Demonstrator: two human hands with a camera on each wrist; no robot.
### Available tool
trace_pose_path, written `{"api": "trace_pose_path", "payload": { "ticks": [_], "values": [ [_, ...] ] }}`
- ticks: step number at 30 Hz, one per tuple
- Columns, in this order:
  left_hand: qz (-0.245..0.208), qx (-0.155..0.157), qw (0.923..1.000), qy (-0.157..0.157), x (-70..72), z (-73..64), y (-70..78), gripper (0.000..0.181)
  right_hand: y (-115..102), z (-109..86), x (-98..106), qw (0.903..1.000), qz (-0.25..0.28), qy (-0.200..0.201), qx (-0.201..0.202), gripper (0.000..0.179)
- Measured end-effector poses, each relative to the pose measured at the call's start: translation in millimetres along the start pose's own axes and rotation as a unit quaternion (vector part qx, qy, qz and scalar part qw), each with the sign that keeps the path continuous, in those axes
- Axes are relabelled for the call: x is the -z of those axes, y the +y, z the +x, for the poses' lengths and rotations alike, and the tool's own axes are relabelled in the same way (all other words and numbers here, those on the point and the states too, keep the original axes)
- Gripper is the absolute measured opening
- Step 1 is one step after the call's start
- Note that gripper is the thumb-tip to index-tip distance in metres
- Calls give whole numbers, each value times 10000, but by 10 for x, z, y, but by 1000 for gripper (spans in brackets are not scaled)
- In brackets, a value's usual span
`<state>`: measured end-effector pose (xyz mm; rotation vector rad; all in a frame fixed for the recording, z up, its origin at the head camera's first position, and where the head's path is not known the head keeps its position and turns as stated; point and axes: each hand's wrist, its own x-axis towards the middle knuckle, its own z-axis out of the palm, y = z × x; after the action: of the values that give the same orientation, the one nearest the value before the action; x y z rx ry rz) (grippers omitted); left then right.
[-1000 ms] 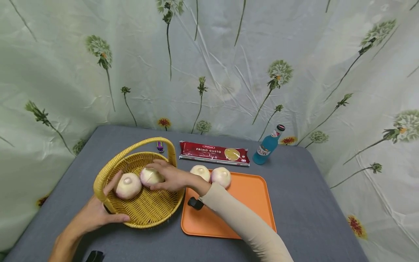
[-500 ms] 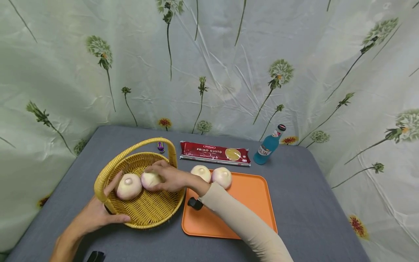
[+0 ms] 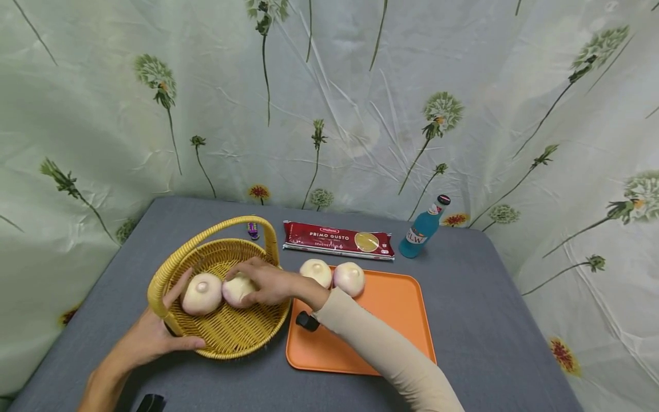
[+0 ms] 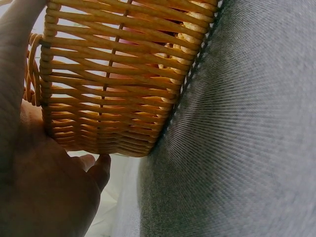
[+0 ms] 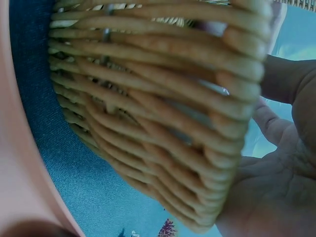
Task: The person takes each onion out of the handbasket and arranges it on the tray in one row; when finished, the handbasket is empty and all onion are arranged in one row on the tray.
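A yellow wicker basket point(image 3: 234, 350) with an arched handle stands on the left of the table. My left hand point(image 3: 146, 337) grips its left rim by the handle's base, the thumb along the near edge and fingers reaching to the inside. In the left wrist view that hand point(image 4: 54, 182) lies against the woven wall. Inside, a white and purple onion point(image 3: 202, 293) sits near the left fingers. Close to its right is a second onion point(image 3: 237, 290), held from above by my right hand point(image 3: 270, 283), which partly covers it. The right wrist view shows the basket's wall point(image 5: 163, 98) hiding that onion.
An orange tray point(image 3: 360, 349) lies right of the basket under the right forearm, with two more onions point(image 3: 349, 279) at its far left corner. Behind stand a red spaghetti pack point(image 3: 337, 240), a blue bottle point(image 3: 419, 232) and a small purple item point(image 3: 253, 230). A floral curtain point(image 3: 360, 114) backs the table.
My right hand and its onion have shifted slightly lower in the basket, the onion turning a little. My left hand stays on the basket.
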<state>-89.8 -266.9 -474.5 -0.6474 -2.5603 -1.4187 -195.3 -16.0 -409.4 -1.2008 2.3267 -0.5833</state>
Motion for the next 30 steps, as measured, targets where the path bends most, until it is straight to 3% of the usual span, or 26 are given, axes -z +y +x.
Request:
{"api": "trace_pose_path", "payload": {
  "ticks": [11, 30],
  "values": [
    [-27, -63, 10000, -17, -12, 17, -7, 135, -14, -65, 21, 9999, -56, 36, 149, 48],
    [-74, -46, 10000, 44, -1, 5, -27, 137, -57, -447, 105, 9958, 217, 429, 780, 50]
  ]
}}
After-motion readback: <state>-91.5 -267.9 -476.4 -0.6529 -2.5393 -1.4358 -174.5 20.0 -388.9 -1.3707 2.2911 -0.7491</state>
